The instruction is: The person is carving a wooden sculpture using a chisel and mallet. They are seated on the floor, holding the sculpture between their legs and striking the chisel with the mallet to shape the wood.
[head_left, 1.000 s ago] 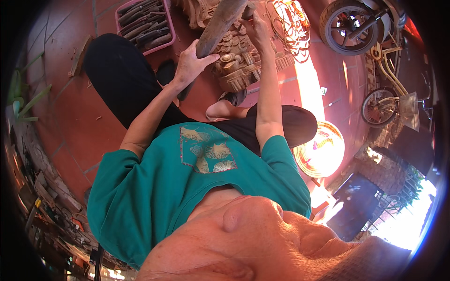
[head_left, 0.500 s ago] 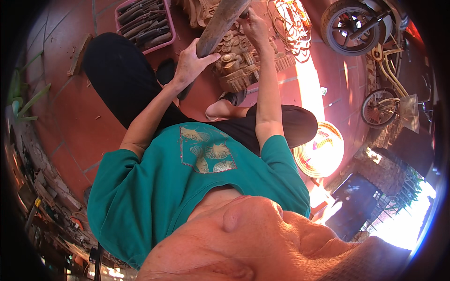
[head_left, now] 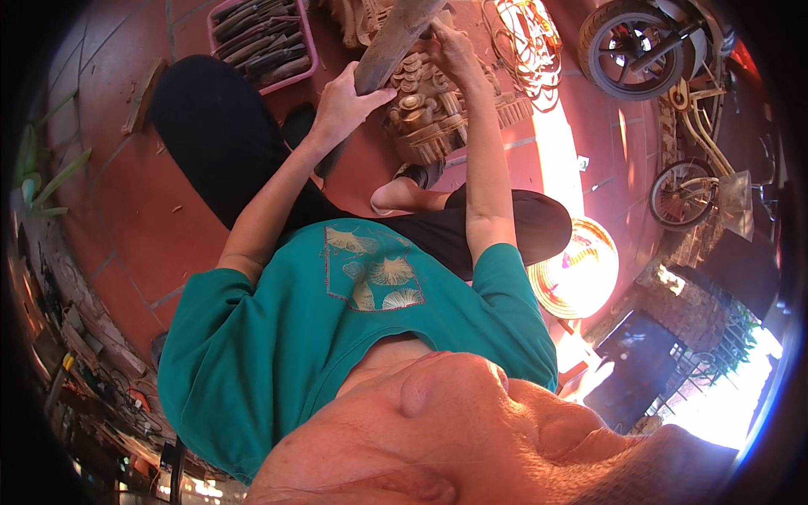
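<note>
A long, thick, grey-brown piece of wood slants up past the top edge of the view, so its far end is out of sight. My left hand is closed round its lower end, the thumb lying across it. Beside the wood's upper right side is my right hand, its fingers curled in; what they hold is mostly hidden. Below and between my hands, a carved wooden piece with scrolls and ridges lies on the floor near my foot.
A pink basket of dark-handled tools stands at the upper left. Coiled cord, a motorbike wheel and a bicycle are to the right. A round woven hat rests by my right knee. A wood block lies left.
My right hand has shifted slightly down along the wood. My left hand and the wood have barely moved.
</note>
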A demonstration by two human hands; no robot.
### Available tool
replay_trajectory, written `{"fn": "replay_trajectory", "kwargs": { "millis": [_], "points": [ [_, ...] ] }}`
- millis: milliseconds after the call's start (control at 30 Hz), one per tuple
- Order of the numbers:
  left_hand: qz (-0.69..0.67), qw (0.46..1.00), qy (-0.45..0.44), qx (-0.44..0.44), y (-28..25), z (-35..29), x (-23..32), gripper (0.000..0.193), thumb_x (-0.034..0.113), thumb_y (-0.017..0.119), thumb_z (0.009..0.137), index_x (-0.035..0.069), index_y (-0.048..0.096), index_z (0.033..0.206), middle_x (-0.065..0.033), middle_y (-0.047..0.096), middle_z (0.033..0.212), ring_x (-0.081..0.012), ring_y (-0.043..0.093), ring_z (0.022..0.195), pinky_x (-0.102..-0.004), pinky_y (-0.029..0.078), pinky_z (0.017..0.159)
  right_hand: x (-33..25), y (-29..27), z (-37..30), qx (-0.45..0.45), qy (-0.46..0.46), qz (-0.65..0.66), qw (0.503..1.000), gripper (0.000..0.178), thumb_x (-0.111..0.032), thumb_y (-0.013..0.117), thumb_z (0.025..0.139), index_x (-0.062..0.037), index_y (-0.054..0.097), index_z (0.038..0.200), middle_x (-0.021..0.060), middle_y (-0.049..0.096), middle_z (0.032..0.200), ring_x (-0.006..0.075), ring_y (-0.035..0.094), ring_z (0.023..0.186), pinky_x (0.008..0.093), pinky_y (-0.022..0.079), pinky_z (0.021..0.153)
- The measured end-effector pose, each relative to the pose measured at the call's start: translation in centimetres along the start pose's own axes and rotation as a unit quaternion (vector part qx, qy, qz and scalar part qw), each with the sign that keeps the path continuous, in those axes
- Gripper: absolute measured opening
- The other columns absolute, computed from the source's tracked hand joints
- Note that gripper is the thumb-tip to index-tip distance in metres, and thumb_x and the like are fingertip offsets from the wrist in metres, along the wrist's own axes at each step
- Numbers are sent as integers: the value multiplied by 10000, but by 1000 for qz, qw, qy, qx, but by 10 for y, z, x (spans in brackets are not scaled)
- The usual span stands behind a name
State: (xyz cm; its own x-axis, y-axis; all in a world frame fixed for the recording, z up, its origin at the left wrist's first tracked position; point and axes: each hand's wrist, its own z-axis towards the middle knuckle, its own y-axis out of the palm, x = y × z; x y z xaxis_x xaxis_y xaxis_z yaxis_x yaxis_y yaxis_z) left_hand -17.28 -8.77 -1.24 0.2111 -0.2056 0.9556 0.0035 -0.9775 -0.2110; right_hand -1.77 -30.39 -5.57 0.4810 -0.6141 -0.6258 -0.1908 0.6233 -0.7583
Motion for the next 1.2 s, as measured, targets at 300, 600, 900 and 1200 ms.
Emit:
{"fn": "replay_trajectory", "kwargs": {
  "millis": [300, 600, 900, 1200],
  "points": [
    [-63, 990, 112, 65, 6, -2, -11, 570, 376, 840, 824, -4, 617, 1186, -128, 755, 958, -181, 721, 861, -330, 562, 775, -11, -6, 2, -5, -14, -79, 997, 262, -74, 693, 877, -94, 581, 1114, 183, 722, 946, 390, 709, 912, 480, 554, 750],
    [-39, 998, 38, -17, 2, -2, -8, 535, 343, 837, 831, 2, 618, 1180, -68, 693, 826, -116, 620, 593, -299, 523, 566, 9, -3, 2, 23, -52, -45, 997, 275, -119, 713, 908, -112, 633, 1171, 184, 707, 875, 392, 718, 817, 477, 531, 684],
    [-133, 991, 27, 6, 2, 0, -14, 447, 296, 827, 856, 22, 623, 1144, -9, 646, 774, -70, 567, 568, -252, 480, 515, 21, -49, -23, -24, 8, 30, 999, 312, -158, 758, 921, -92, 633, 1199, 106, 743, 973, 254, 740, 939, 375, 556, 768],
    [-110, 994, 15, -25, 19, 2, -3, 452, 307, 820, 846, 13, 617, 1123, -15, 634, 757, -88, 584, 582, -269, 491, 530, -4, -100, -29, -107, 115, 240, 958, 269, -22, 685, 960, -92, 652, 1218, -4, 705, 1082, 132, 670, 1101, 288, 520, 981]
  ]
}}
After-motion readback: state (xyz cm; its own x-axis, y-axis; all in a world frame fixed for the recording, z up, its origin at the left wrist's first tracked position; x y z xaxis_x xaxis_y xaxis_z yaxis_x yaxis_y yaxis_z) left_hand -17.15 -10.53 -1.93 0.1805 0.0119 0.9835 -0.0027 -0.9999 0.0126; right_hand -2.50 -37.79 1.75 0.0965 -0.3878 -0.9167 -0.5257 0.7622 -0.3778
